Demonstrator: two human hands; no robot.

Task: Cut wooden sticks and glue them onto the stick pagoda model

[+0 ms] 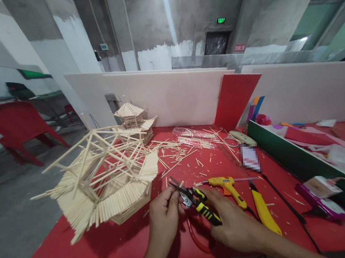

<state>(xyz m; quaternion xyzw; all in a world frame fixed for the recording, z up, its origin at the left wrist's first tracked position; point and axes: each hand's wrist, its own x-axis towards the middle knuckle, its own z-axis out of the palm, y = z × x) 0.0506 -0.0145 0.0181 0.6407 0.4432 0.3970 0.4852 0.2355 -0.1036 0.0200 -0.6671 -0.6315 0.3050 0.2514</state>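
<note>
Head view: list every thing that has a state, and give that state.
Yellow-and-black snips: gripped, handles apart
Right hand: closed around the snips
Left hand: fingers bent beside the snips
Glue gun: lying on its side, glue stick protruding behind
Utility knife: lying flat, blade extension unclear
Larger stick pavilion: upper roof bare framing, lower roof covered
Smaller stick pavilion: upright, top roof covered
Exit sign: lit

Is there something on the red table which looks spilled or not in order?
Yes, the loose wooden sticks look untidy: they lie crossed at many angles on the red table, with short pieces scattered nearby, while those by the clear plastic packaging lie more nearly parallel. Nothing looks plainly broken.
</note>
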